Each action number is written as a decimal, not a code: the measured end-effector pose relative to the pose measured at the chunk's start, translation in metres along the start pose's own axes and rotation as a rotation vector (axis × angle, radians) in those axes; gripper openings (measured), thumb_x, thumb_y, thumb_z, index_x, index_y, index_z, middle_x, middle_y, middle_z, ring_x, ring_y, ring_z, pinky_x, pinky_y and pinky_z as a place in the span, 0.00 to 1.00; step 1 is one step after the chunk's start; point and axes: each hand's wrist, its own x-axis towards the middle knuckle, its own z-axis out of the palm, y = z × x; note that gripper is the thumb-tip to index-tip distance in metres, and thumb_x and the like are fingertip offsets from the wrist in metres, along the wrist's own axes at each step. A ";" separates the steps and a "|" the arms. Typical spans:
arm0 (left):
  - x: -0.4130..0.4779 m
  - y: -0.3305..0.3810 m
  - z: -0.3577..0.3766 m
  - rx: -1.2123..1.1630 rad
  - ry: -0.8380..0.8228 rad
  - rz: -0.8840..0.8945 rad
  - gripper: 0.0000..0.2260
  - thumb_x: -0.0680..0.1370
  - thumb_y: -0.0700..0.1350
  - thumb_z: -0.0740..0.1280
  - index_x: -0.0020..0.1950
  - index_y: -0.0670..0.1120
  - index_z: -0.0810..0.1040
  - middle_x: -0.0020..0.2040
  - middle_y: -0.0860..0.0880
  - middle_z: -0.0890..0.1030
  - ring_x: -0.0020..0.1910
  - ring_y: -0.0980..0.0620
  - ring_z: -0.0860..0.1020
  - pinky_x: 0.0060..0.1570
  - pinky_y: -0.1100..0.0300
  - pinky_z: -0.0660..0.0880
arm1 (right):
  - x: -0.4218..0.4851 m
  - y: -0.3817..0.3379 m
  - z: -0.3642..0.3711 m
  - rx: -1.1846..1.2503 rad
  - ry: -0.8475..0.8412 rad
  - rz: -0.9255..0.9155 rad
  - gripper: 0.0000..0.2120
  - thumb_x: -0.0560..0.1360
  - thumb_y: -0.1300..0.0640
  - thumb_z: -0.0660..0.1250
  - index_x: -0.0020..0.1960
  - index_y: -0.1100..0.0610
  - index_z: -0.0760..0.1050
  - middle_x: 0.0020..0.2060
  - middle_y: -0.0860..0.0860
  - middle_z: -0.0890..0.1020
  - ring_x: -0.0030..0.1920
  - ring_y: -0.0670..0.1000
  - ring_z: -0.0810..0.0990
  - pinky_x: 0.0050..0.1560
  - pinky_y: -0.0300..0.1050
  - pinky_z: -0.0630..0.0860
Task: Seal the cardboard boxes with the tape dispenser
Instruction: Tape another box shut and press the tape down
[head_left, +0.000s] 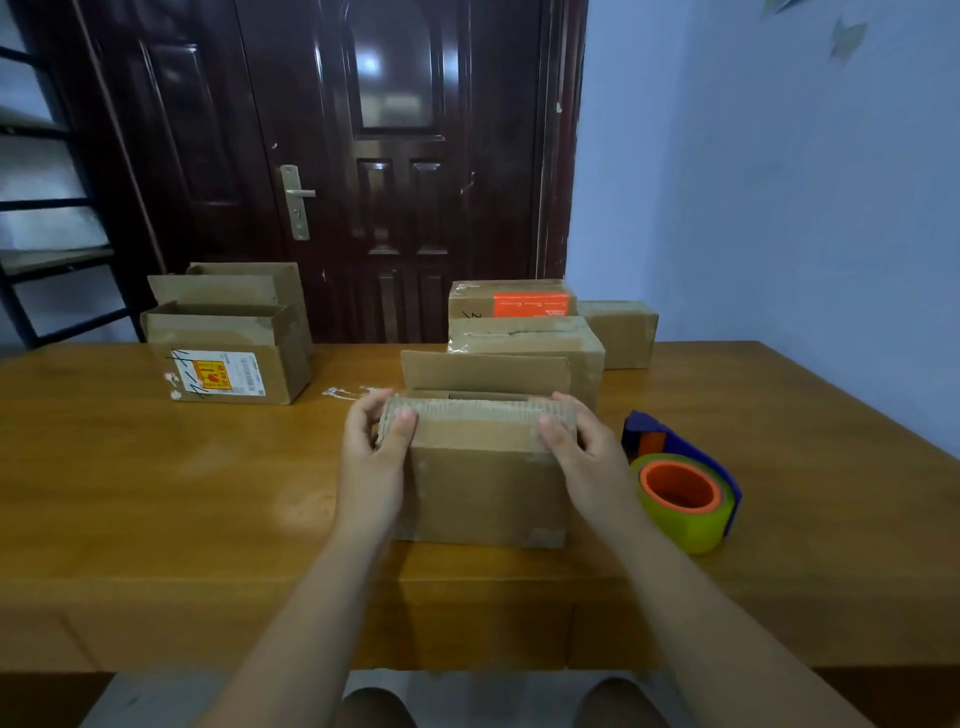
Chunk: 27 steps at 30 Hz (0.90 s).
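Cardboard box (483, 488) mid flap-fold: near flap (478, 415) pinched at both ends, left hand (371, 447) and right hand (587, 452) fingers curled over it; far flap (485, 371) upright, needs folding down, then tape dispenser (685, 488).

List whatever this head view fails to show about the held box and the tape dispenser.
- Head view: inside of the front box, hidden by its near flap, gripped by the left hand and right hand.
- Head view: cutter and tape end of the tape dispenser, hidden behind its roll.
- Head view: print on the labelled box, too small.
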 end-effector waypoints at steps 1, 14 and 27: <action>0.001 0.000 0.000 -0.021 0.008 -0.007 0.12 0.77 0.51 0.66 0.60 0.59 0.71 0.54 0.59 0.77 0.55 0.59 0.75 0.51 0.62 0.71 | 0.001 0.002 0.003 0.024 0.019 -0.021 0.11 0.80 0.49 0.59 0.61 0.39 0.70 0.63 0.40 0.73 0.66 0.42 0.69 0.63 0.36 0.67; 0.004 0.012 0.002 0.472 0.058 0.226 0.21 0.79 0.42 0.63 0.70 0.58 0.66 0.70 0.57 0.66 0.69 0.54 0.63 0.67 0.56 0.63 | 0.008 0.008 0.008 0.193 0.089 0.035 0.20 0.79 0.62 0.61 0.62 0.39 0.70 0.64 0.43 0.68 0.64 0.41 0.66 0.49 0.23 0.67; -0.010 0.027 0.031 1.309 -0.225 0.493 0.40 0.73 0.64 0.31 0.69 0.51 0.72 0.67 0.53 0.74 0.67 0.54 0.72 0.65 0.56 0.65 | 0.006 0.001 -0.006 -0.121 0.069 0.001 0.14 0.81 0.48 0.57 0.64 0.46 0.73 0.59 0.39 0.70 0.59 0.36 0.68 0.54 0.27 0.66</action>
